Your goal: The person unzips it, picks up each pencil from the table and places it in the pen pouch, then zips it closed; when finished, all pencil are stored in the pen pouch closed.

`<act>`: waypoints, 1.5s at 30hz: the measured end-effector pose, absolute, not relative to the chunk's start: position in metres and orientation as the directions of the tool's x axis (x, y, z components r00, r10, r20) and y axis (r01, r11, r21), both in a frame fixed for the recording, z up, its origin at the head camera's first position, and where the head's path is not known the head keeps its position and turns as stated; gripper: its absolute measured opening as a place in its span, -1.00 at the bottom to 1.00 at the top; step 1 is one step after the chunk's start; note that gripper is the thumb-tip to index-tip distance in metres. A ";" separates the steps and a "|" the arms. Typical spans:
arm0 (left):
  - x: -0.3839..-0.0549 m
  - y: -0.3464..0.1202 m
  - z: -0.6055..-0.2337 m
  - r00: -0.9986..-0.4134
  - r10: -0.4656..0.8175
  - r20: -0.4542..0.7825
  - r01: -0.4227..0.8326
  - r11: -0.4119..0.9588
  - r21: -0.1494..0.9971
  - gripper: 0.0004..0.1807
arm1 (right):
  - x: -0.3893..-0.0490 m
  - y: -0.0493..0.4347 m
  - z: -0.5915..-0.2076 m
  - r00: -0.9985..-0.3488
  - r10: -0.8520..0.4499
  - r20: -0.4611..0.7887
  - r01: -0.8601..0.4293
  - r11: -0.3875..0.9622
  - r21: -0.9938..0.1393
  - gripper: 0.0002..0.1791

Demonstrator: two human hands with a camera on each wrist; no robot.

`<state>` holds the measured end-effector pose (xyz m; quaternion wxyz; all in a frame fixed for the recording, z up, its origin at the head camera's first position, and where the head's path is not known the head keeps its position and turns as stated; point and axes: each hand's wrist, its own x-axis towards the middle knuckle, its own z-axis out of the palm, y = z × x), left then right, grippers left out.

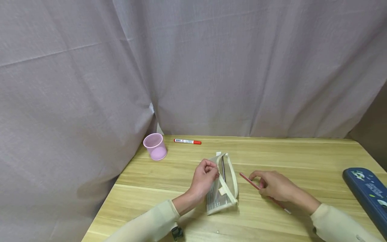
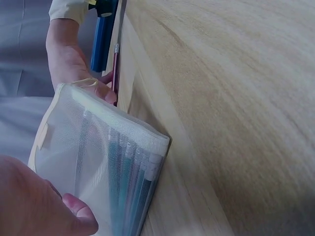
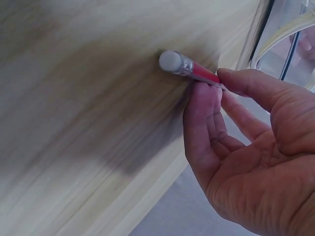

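Note:
A see-through mesh pencil pouch (image 1: 214, 199) with a cream zipper stands on the table, its zipped side gaping. My left hand (image 1: 202, 180) pinches the near-left edge of that opening between thumb and fingers. Several pencils (image 2: 129, 184) show through the mesh in the left wrist view, and a dark pencil (image 1: 223, 168) leans inside the opening. To the right of the pouch, my right hand (image 1: 277, 186) holds a red pencil (image 3: 205, 73) between thumb and fingertips. Its white eraser end (image 3: 170, 61) points toward me, close over the tabletop.
A pink cup (image 1: 158, 153) stands at the back left of the wooden table (image 1: 302, 154). Beside it lies a red and white marker (image 1: 186, 142). A dark blue pencil case (image 1: 364, 191) lies at the right edge. Grey curtain (image 1: 205, 74) hangs behind and to the left.

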<state>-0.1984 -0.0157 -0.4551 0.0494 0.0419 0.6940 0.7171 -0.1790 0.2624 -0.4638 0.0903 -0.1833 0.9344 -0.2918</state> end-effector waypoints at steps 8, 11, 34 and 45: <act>-0.200 -0.016 -0.457 -0.991 0.134 -0.011 -0.013 -0.010 1.000 -0.83 | -0.184 0.252 -0.458 -0.938 -0.341 0.055 -0.304 0.740 -0.600 -0.48; -0.201 -0.016 -0.458 -0.991 0.132 -0.010 -0.011 -0.009 1.000 -0.83 | -0.186 0.245 -0.453 -0.953 -0.276 0.127 -0.289 0.693 -0.661 -0.47; -0.202 -0.011 -0.461 -0.990 0.141 -0.017 -0.017 0.001 1.000 -0.81 | -0.178 0.177 -0.441 -0.999 -0.032 0.035 -0.039 0.120 -0.992 -0.38; -0.199 -0.010 -0.457 -0.991 0.132 -0.005 -0.006 -0.007 1.000 -0.81 | -0.176 0.169 -0.451 -0.998 -0.042 -0.055 0.050 0.111 -0.993 -0.42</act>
